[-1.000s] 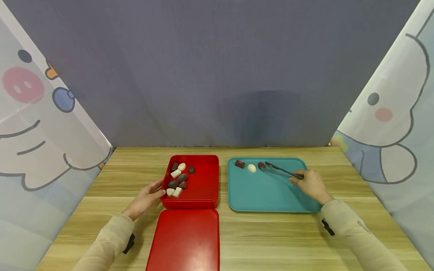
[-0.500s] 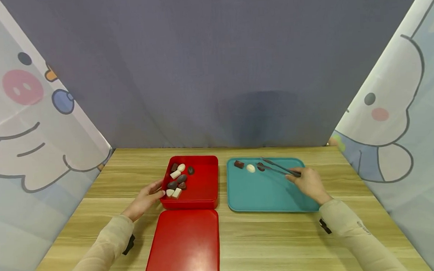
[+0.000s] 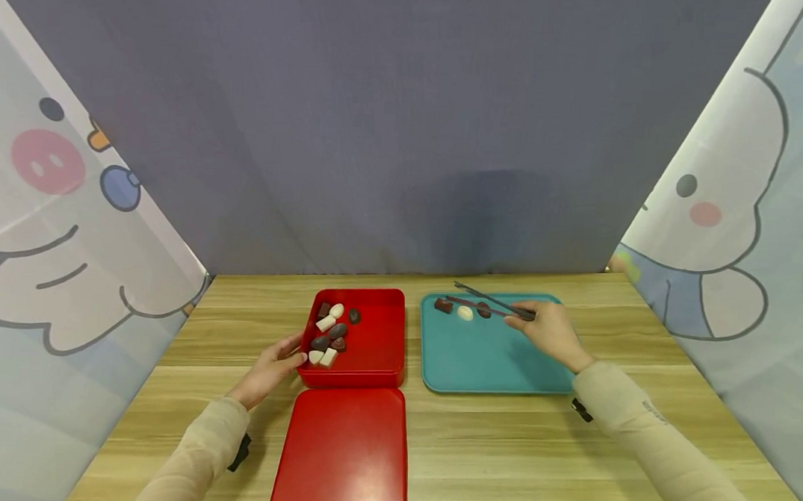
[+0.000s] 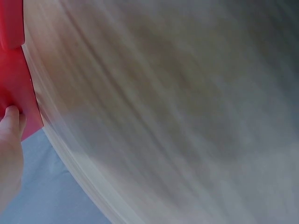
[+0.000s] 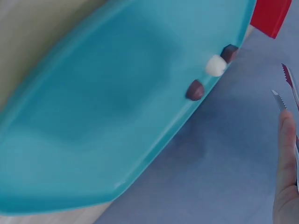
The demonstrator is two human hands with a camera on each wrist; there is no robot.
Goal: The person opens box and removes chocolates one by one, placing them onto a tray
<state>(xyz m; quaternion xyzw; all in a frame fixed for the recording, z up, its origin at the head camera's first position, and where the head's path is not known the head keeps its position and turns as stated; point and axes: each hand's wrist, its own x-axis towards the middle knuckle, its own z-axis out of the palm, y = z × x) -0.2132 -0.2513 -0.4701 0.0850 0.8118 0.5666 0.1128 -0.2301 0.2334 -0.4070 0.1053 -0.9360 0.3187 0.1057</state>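
My right hand (image 3: 552, 336) grips dark metal tongs (image 3: 494, 305) above the teal tray (image 3: 494, 366). The tongs' serrated tips stand apart with nothing between them, overlapping the tray's back left in the head view. Three chocolates lie in a row along the tray's back: a dark block (image 3: 443, 305), a white oval (image 3: 465, 313) and a brown rounded piece (image 5: 195, 90). My left hand (image 3: 267, 372) touches the red box (image 3: 378, 341) at its left side, thumb near the front corner and fingers along the wall.
Several white and dark chocolates (image 3: 327, 336) lie in the box's left half, with one dark piece (image 3: 354, 316) further right. A red lid (image 3: 343, 451) lies flat before the box on the wooden table (image 3: 491, 456). A grey cloth (image 3: 396, 131) hangs behind the table.
My right hand has moved left with the tongs, their tips passing from the brown piece to above the dark block. The left hand has stayed at the box.
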